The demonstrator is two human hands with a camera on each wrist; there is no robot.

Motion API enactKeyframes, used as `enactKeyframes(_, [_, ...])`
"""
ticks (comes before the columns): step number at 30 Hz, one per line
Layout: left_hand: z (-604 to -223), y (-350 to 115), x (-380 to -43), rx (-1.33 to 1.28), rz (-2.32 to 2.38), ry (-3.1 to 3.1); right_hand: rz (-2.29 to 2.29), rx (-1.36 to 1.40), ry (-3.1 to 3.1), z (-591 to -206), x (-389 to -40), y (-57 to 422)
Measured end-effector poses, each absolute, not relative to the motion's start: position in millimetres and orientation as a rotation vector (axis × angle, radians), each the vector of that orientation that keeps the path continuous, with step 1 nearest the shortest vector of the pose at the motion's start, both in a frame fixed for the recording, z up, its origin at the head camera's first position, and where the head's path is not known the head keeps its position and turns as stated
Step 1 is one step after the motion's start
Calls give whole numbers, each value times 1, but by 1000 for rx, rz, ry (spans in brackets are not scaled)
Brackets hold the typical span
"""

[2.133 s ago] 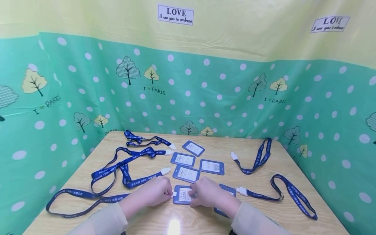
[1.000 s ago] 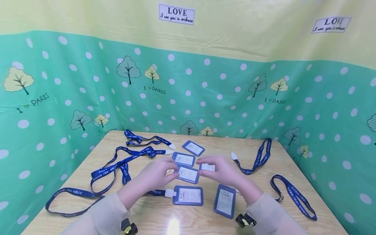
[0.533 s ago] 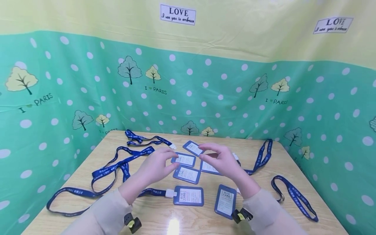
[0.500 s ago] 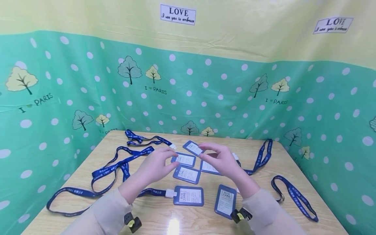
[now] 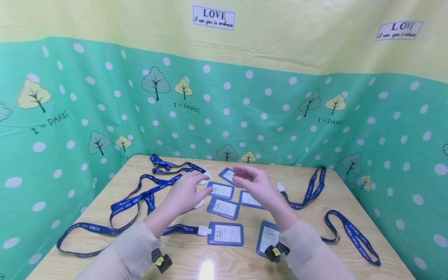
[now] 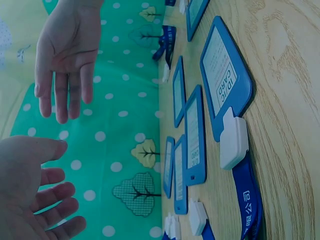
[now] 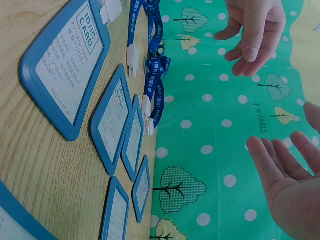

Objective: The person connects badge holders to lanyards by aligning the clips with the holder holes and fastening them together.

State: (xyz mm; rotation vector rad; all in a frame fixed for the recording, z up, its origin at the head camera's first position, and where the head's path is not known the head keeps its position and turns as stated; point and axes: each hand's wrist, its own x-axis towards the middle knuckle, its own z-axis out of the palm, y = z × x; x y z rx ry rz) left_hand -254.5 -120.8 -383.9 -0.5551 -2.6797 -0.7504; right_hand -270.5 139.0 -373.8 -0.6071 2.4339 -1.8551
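Note:
Both hands hover above the table, apart from each other and holding nothing. My left hand (image 5: pixel 186 192) has relaxed fingers and is nearest a blue card holder (image 5: pixel 222 191) in the head view. My right hand (image 5: pixel 254 184), its fingers loosely bent, is above another card holder (image 5: pixel 227 175) and partly covers it. Nearer the front lies a card holder (image 5: pixel 225 233) whose left end meets the white clip (image 5: pixel 203 230) of a blue lanyard (image 5: pixel 183 229). To its right a card holder (image 5: pixel 267 236) is partly hidden by the right wrist's strap.
Several blue lanyards (image 5: pixel 145 194) lie loosely looped on the left of the wooden table (image 5: pixel 241 264). Two more lanyards, one at the back right (image 5: pixel 311 188) and one at the front right (image 5: pixel 353 233), lie on the other side. A patterned curtain (image 5: pixel 224 97) surrounds the table.
Earlier both hands were at the front card holder, by the white clip. They have let go and risen away toward the back; the card holder and lanyard stay on the table.

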Motion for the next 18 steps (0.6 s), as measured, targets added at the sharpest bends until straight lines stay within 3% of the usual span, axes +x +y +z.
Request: enactKeyframes(18, [-400, -124, -269, -351, -762, -2829, -1931, -480, 2296, -395, -285, 124])
